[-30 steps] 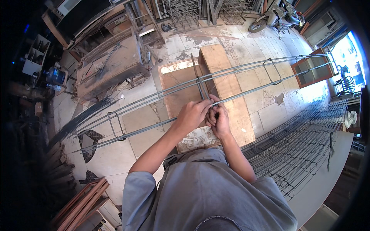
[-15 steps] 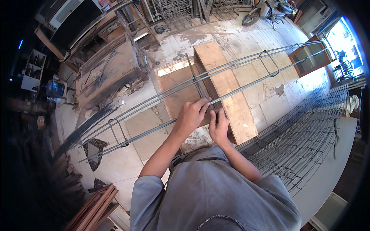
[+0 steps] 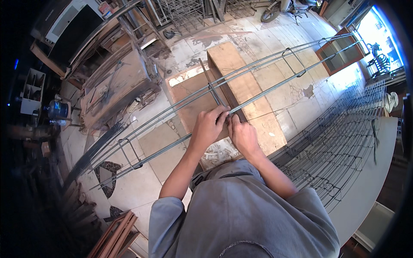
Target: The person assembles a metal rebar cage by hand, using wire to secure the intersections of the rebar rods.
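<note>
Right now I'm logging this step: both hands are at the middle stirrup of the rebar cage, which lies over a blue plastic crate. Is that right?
Not quite. The head view shows the rebar cage lying over a wooden box, not a blue plastic crate. The rest holds: the left hand and right hand are both at the middle stirrup.

Left hand (image 3: 209, 127): held forward, fingers curled shut in a grip.
Right hand (image 3: 243, 135): set just beside it, fingers pinched.

Wooden bench (image 3: 258, 92) — carries the long rebar cage (image 3: 266, 64) — on tiled floor (image 3: 142, 189).
</note>
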A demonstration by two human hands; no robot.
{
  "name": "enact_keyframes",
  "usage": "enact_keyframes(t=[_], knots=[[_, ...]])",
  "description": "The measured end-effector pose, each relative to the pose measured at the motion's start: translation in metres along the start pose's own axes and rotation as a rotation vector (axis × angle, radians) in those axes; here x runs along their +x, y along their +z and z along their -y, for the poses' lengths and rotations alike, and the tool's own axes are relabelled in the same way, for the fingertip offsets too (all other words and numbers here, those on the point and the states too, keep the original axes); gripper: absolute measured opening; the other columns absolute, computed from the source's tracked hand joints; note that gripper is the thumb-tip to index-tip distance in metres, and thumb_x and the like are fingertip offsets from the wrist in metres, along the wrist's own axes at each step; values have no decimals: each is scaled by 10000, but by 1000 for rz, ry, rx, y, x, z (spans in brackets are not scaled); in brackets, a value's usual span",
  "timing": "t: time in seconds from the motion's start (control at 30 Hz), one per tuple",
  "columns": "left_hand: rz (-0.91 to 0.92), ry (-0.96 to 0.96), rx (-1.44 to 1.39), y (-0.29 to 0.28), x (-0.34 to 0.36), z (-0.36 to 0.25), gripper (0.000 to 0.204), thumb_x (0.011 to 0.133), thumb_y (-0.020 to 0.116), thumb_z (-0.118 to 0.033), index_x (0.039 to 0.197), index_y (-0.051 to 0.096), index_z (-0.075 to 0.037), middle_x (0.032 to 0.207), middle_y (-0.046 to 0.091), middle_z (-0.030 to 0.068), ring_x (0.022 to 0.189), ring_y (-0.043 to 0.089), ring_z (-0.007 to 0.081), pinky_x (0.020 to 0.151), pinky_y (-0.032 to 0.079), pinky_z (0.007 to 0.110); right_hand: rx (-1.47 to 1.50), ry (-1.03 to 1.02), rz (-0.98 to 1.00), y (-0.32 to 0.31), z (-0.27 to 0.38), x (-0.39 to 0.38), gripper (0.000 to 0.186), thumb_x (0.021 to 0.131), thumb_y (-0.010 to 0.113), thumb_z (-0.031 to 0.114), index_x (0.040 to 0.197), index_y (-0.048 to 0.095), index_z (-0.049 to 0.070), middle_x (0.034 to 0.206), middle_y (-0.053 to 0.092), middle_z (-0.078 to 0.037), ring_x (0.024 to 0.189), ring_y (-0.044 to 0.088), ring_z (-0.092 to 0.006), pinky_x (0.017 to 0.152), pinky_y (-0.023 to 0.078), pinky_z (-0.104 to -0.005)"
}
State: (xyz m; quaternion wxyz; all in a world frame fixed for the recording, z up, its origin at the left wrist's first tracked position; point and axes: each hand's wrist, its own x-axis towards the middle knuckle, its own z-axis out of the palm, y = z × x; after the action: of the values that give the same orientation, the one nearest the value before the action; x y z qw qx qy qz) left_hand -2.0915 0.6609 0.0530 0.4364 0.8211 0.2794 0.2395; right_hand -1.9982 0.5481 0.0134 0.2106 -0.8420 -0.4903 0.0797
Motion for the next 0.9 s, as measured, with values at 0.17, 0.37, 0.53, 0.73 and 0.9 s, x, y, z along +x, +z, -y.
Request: enact_keyframes(t=[0.17,0.37,0.53,0.73,0.9], knots=[[-22,3,-28,4,-2,4,158,887,663,-104,1019,710,-32,860,697,181,680,675,303,622,502,358,-383,-169,155,-31,-9,13,97,868,548,131,869,545,33,617,643,-150,566,679,-294,503,538,-414],[-14,-16,8,2,-2,-3,133,886,655,-87,994,689,-17,838,684,193,689,672,319,613,498,374,-789,-500,217,-24,-12,37,104,799,609,133,730,681,163,659,659,23,630,673,-131,504,492,-265],[-9,3,-24,4,-1,-1,73,881,639,-61,935,642,-13,799,666,201,724,650,386,608,488,431,-775,-495,172,-19,-21,41,71,794,615,141,758,673,161,661,654,22,634,667,-113,510,482,-253],[22,-31,6,3,2,-2,103,880,652,-72,959,664,-6,832,686,170,726,694,298,646,507,359,-673,-492,180,-26,-30,35,191,805,592,124,968,615,27,643,656,-42,611,680,-162,523,516,-304],[41,-67,-13,1,3,-4,107,884,644,-62,974,640,-4,842,688,167,799,703,311,688,514,374,-156,-208,262,-49,-15,13,392,891,592,189,1187,494,-48,644,641,-170,603,664,-346,553,533,-412]])
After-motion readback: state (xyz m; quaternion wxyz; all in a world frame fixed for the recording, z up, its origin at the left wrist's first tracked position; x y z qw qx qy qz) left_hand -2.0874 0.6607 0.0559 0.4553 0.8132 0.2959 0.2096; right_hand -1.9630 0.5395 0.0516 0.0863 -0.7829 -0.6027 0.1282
